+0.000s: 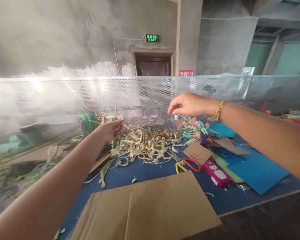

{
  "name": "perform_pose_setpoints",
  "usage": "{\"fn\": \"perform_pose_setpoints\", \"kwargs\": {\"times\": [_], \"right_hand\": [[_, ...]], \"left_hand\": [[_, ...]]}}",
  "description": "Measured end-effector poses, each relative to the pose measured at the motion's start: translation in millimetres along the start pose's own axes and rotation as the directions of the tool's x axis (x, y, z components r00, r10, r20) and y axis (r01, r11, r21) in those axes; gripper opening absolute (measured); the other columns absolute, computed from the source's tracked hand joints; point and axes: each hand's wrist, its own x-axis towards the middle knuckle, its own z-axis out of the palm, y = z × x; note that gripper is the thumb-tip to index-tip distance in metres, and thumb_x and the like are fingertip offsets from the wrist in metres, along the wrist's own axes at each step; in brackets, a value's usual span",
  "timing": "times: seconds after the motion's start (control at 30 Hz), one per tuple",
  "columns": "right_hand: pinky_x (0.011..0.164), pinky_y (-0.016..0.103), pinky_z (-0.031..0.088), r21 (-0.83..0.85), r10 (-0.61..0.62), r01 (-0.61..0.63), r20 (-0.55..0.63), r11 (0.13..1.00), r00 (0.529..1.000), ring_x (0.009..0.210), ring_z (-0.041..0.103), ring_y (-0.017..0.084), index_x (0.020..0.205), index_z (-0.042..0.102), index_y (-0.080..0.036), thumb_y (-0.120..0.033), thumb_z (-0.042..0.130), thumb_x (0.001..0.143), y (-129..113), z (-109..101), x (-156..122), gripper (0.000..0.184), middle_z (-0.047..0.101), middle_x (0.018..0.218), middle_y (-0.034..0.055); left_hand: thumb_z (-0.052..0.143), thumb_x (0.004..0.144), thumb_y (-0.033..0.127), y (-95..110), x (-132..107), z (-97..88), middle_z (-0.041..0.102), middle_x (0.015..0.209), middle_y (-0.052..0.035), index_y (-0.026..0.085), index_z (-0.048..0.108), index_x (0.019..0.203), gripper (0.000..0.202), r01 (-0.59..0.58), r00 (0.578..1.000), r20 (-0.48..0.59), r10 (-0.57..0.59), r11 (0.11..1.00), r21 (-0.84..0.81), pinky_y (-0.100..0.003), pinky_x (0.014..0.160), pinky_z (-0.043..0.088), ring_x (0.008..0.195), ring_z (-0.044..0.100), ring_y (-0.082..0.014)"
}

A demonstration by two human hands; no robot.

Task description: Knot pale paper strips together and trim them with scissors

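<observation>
A perforated metal screen [110,96] closes off the far side of the blue table [115,176]. A cardboard sheet [150,210] takes up the near middle, and a blue sheet [257,166] lies at right. Between them and the screen, a pile of pale curled strips [145,143] fills the space below the two hands. Far left stands a bundle of coloured stems [86,123]; far right, pink and green flowers [195,128] crowd beside a clear jar [178,121]. A magenta box [217,173] lies nearer, right of a tool with red and yellow handles [192,164]. The left hand [112,130] has its fingers curled at the pile's left; whether it grips anything cannot be told. The right hand [186,104] pinches a thin blue strand [174,126], which hangs in front of the jar.
</observation>
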Motion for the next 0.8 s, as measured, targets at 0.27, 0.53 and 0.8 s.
{"fn": "perform_pose_setpoints", "kwargs": {"times": [0.27,0.53,0.8], "right_hand": [[0.079,0.030,0.045,0.241,-0.072,0.100,-0.121,0.965,0.990,0.078,0.061,0.014,0.080,0.073,-0.017,-0.019,0.070,0.071,-42.2,22.0,33.4,0.010,0.069,0.079,0.0016],[0.079,0.030,0.047,0.270,0.057,0.038,-0.336,0.962,0.940,0.078,0.059,0.013,0.087,0.070,-0.016,-0.019,0.066,0.073,-33.1,37.3,21.1,0.015,0.068,0.083,0.0025],[0.069,0.030,0.046,0.369,0.367,-0.257,-0.270,0.893,0.890,0.070,0.058,0.014,0.085,0.069,-0.016,-0.015,0.060,0.074,-8.4,108.9,-85.2,0.015,0.067,0.081,0.0051]], "left_hand": [[0.051,0.092,0.019,-24.2,-99.3,61.1,0.068,0.114,-0.0041,0.017,0.063,0.082,0.016,0.083,0.903,0.427,0.053,0.952,-0.293,-0.014,0.051,0.046,0.063,0.062,-0.0036],[0.048,0.094,0.018,-68.1,-143.5,57.4,0.068,0.089,-0.0029,0.015,0.063,0.086,0.018,0.165,0.871,0.491,0.000,0.942,-0.293,-0.016,0.057,0.050,0.068,0.064,-0.0062],[0.055,0.089,0.014,-83.0,-175.0,13.1,0.068,0.081,-0.0028,0.013,0.065,0.088,0.010,0.183,0.903,0.416,-0.103,0.971,-0.156,-0.017,0.052,0.050,0.065,0.066,-0.0087]]}}
